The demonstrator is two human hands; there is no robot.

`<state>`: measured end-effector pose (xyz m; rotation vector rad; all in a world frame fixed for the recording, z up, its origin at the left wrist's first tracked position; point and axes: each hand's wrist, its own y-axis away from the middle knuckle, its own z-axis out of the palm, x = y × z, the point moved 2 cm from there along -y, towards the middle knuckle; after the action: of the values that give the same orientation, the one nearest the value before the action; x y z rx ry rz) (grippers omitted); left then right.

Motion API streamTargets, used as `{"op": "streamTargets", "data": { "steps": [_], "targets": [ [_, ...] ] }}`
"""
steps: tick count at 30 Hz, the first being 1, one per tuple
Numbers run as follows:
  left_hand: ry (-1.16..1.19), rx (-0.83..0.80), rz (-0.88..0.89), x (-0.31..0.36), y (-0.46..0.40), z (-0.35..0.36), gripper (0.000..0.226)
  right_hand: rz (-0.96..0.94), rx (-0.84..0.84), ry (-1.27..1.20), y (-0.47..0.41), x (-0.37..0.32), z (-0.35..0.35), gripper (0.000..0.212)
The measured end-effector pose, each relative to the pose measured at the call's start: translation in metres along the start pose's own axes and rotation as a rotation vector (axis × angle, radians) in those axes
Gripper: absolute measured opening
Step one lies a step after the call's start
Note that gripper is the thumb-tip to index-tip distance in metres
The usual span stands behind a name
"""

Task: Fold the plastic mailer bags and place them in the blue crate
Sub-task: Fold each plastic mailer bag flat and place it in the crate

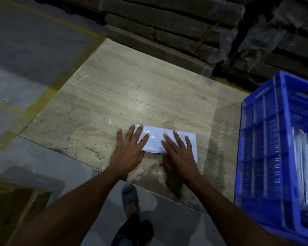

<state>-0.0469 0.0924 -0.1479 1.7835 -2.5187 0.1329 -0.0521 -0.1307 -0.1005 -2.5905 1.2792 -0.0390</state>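
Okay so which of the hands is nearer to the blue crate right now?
The right hand. It presses flat on the right part of the folded mailer bag, on the side toward the blue crate. The left hand lies flat on the bag's left end, farther from it.

A glossy white plastic bag (155,141) is seen on a desk (132,89) of pale wood-grain finish, scuffed and faintly shiny. The crate (263,139) is made of blue moulded plastic. Matt brown cardboard boxes (167,29) are stacked behind.
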Motion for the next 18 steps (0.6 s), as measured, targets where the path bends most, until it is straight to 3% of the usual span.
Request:
{"op": "streamTargets", "data": {
  "steps": [3, 5, 9, 15, 18],
  "targets": [
    [0.033, 0.051, -0.008, -0.001, -0.001, 0.001, 0.077, -0.292, 0.016, -0.012, 0.015, -0.017, -0.007, 0.035],
    [0.049, 0.070, 0.008, -0.001, -0.002, 0.000, 0.076, -0.377, -0.002, 0.009, 0.020, -0.013, -0.003, 0.026],
    [0.095, 0.062, 0.010, -0.003, 0.000, 0.000, 0.075, -0.344, -0.106, 0.076, 0.002, 0.005, -0.004, 0.029],
    [0.281, 0.129, -0.166, 0.000, -0.001, -0.008, 0.087, -0.183, -0.165, 0.012, -0.016, 0.033, -0.045, 0.033],
    [0.258, 0.122, -0.172, -0.001, 0.000, -0.007, 0.088, -0.160, -0.156, -0.032, -0.016, 0.038, -0.064, 0.057]
  ]
}}
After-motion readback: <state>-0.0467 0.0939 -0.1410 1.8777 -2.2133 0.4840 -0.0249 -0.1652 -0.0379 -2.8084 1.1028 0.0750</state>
